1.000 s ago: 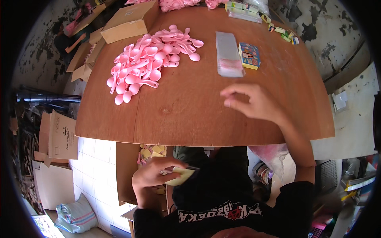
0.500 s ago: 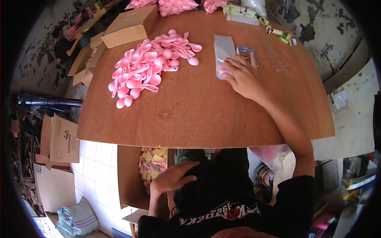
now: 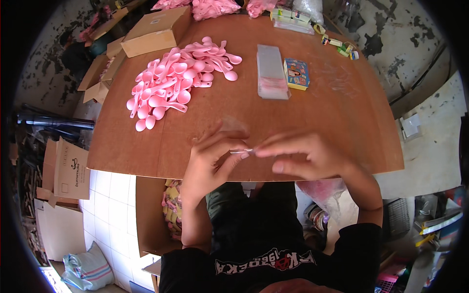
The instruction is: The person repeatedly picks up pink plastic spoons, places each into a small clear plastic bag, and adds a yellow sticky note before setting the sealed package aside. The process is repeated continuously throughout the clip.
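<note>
My left hand (image 3: 210, 161) and my right hand (image 3: 303, 156) meet at the near edge of the brown table (image 3: 317, 122). Together they pinch a small clear plastic bag (image 3: 234, 128) between fingertips. The bag is thin and hard to make out. A heap of pink plastic spoons (image 3: 171, 80) lies on the table's far left. A stack of clear bags (image 3: 271, 73) lies at the far middle, with a small colourful box (image 3: 296, 74) beside it on the right.
A flat cardboard box (image 3: 156, 31) sits at the table's far left corner. More pink packets (image 3: 212, 7) and small boxes (image 3: 293, 17) line the far edge. An open carton with packed items (image 3: 172, 210) stands under the table by my left knee. Folded cartons (image 3: 68, 168) lean at the left.
My right hand came back from the stack of clear bags to the near edge. My left hand rose from the carton below the table, and both now hold a clear bag.
</note>
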